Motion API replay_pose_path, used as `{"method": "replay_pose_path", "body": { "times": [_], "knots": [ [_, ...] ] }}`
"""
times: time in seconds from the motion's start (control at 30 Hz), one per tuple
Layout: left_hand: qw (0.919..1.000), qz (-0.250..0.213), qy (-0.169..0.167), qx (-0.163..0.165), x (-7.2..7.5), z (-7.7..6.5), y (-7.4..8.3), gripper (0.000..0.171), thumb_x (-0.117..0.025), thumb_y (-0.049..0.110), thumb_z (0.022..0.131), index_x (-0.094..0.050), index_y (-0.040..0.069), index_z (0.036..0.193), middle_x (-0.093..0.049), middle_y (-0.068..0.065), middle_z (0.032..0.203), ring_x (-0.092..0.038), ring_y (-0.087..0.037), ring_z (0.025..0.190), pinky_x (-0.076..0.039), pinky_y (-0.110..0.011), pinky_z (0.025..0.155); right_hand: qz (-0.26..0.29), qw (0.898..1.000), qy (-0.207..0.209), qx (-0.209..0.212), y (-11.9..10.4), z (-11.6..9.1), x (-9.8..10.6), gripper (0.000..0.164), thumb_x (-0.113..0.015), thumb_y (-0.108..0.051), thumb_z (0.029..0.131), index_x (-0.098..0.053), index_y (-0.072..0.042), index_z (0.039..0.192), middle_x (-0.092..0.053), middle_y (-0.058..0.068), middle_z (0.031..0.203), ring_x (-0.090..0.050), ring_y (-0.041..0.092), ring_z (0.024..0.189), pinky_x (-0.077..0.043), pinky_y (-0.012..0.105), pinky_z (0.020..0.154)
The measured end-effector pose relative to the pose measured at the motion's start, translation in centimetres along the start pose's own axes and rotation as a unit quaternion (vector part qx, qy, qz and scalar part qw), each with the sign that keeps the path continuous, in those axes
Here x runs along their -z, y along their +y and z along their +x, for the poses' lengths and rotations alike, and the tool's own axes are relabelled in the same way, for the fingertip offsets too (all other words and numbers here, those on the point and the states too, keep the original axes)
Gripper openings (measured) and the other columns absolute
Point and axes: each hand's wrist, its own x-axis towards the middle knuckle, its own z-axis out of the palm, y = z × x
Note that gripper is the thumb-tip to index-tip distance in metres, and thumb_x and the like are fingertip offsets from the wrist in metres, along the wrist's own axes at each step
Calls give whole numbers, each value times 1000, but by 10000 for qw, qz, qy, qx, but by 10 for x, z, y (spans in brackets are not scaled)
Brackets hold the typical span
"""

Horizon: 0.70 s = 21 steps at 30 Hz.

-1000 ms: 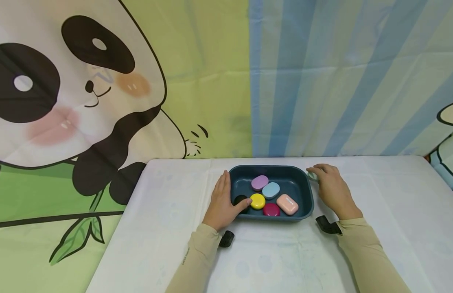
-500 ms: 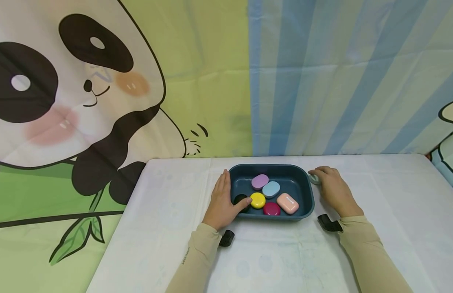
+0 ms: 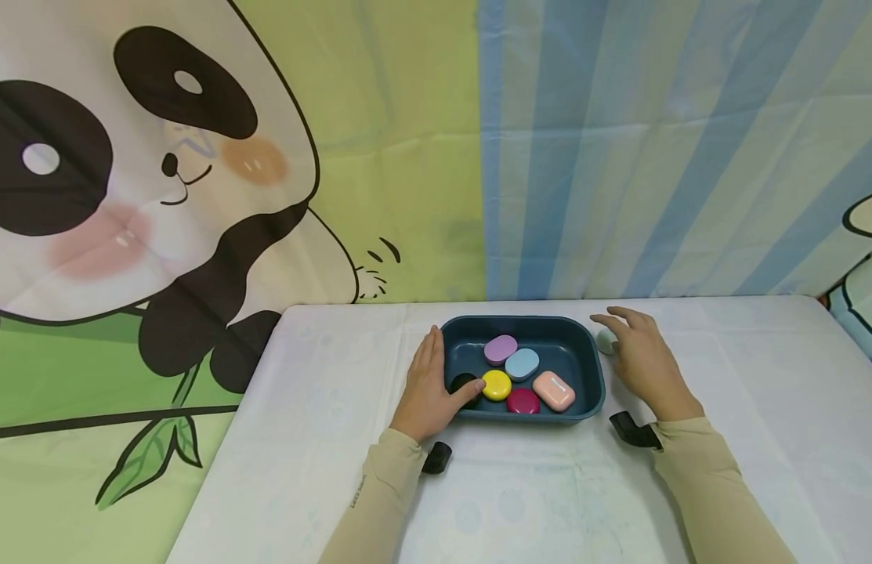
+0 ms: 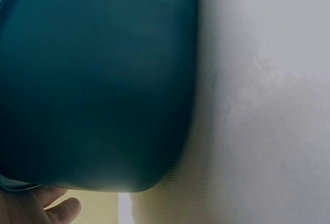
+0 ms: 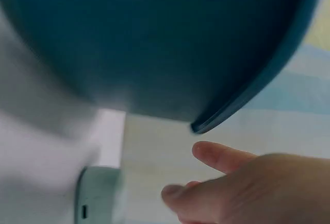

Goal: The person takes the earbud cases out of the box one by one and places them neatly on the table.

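Observation:
A dark blue tray [image 3: 564, 352] stands on the white table. My left hand [image 3: 426, 392] rests at its left end, fingers straight along the outer wall, with the thumb over the front rim. In the left wrist view, fingers [image 4: 64, 209] show at the tray's edge. Beside the tray's right end lies a pale green case [image 5: 99, 195], rounded, with a small slot. My right hand [image 3: 643, 364] hovers right by this case, finger and thumb apart and holding nothing. In the right wrist view its fingertips are clear of both the case and the tray rim.
In the tray lie small rounded cases: purple [image 3: 501, 349], light blue [image 3: 522, 365], yellow [image 3: 497, 385], magenta [image 3: 523, 401], pink [image 3: 554, 392] and a black one [image 3: 462, 382] partly under my left thumb. A printed curtain [image 3: 407, 157] hangs behind the table [image 3: 506, 501].
My right hand has let go of the pale green case beside the tray; its fingers have lifted and spread. The left hand and the tray have stayed in place.

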Motion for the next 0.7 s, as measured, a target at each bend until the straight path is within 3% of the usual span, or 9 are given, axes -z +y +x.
{"method": "replay_pose_path", "body": {
  "times": [0.3,0.7],
  "knots": [
    [10000,49,1,27,0,0,0,111,-62,68,87,-6,9,163,-5,-5,169,-9,-27,154,-19,-52,121,188,9998,-92,-74,-32,4,11,44,-64,7,90,-59,2,133,-48,31,139,-41,53,127,-42,66,97],
    [10000,66,-34,59,0,1,0,112,-62,68,87,-5,10,163,-4,-5,169,-9,-26,154,-18,-51,121,398,9986,-356,69,-62,4,-6,48,-70,-4,91,-57,1,137,-48,27,140,-43,47,128,-45,62,99]
  ]
}}
